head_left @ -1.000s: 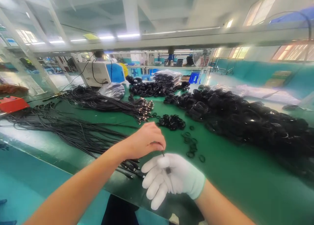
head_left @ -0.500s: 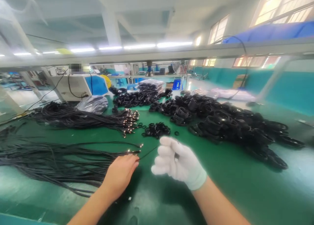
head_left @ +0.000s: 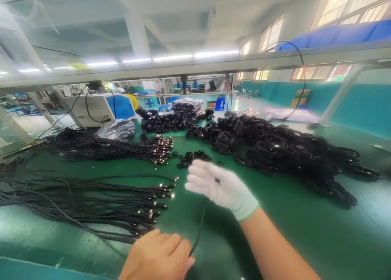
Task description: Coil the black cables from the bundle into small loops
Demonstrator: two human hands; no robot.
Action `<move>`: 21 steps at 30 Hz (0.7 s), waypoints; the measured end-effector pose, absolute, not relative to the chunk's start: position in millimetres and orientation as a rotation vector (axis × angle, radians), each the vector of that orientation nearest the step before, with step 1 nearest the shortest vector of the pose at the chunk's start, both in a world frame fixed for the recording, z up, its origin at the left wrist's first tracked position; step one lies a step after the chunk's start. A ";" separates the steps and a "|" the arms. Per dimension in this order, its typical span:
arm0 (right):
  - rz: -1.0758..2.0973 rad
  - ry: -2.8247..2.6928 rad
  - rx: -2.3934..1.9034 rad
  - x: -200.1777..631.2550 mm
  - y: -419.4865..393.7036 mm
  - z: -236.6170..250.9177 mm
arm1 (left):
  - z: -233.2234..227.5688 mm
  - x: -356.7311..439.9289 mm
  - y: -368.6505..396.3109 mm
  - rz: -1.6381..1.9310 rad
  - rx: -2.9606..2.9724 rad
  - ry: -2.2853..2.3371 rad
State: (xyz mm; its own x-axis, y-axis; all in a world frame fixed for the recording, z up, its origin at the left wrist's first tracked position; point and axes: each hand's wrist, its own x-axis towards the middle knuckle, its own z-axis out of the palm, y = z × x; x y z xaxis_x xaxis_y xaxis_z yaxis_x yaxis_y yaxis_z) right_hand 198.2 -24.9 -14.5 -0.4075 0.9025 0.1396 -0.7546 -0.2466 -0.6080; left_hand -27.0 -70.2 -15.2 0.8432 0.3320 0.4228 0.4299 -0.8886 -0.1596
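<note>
Head view: bare left hand low at the frame edge, fingers closed pinching a thin black cable that rises toward the gloved right hand, its fingers curled around a small dark plug, above the green table, loose cable bundle just left, coiled cable pile well right.

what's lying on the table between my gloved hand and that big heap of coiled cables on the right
In the head view, only bare green table separates the gloved right hand from the heap of coiled cables. The small pile of black rings sits behind the fingertips, not between.

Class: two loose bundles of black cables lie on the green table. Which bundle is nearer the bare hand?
The front cable bundle, directly beside the bare left hand. The other bundle lies farther back, near the white machine.
</note>
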 end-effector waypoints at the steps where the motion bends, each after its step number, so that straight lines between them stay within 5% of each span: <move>1: 1.914 -0.770 -0.316 193.4 -25.7 -19.6 | -4.4 -26.3 -67.3 -0.605 -2.787 -0.620; 9: 2.308 -0.986 -0.314 156.0 -48.4 -33.7 | 50.6 -23.3 -6.2 -0.578 -3.165 -1.202; 21: 2.183 -0.714 -0.177 148.6 -51.0 -22.1 | -12.3 -19.6 18.3 -0.807 -3.368 -1.270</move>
